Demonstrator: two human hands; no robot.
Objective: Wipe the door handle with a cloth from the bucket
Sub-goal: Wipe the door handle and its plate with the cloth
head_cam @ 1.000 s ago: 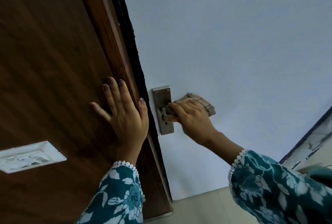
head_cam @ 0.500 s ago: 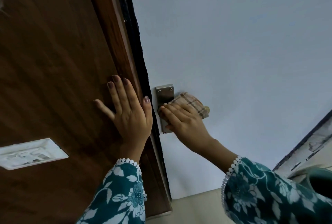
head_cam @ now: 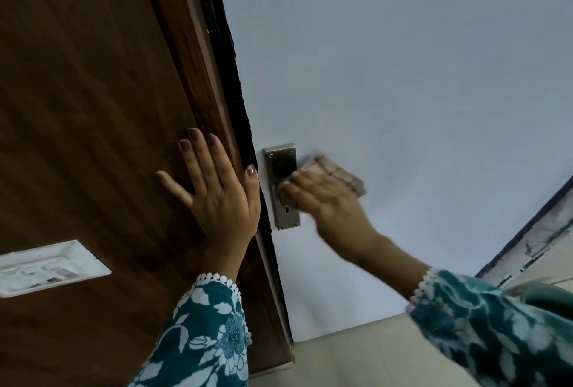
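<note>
A steel handle plate (head_cam: 280, 169) is fixed to the pale grey door (head_cam: 403, 92) near its left edge. My right hand (head_cam: 322, 197) grips a folded checked beige cloth (head_cam: 338, 174) and presses it over the lever, which is hidden under hand and cloth. The hand is motion-blurred. My left hand (head_cam: 217, 194) lies flat, fingers spread, on the brown wooden frame (head_cam: 93, 107) just left of the plate. The bucket is not in view.
A white switch plate (head_cam: 46, 265) is set in the brown panel at lower left. A dark seal strip (head_cam: 229, 76) runs between frame and door. Beige floor tiles (head_cam: 356, 352) lie below, and a peeling white frame (head_cam: 527, 240) stands at the right.
My right hand with the cloth has slid along the handle, away from the plate, leaving more of the plate uncovered. My left hand has stayed pressed on the frame.
</note>
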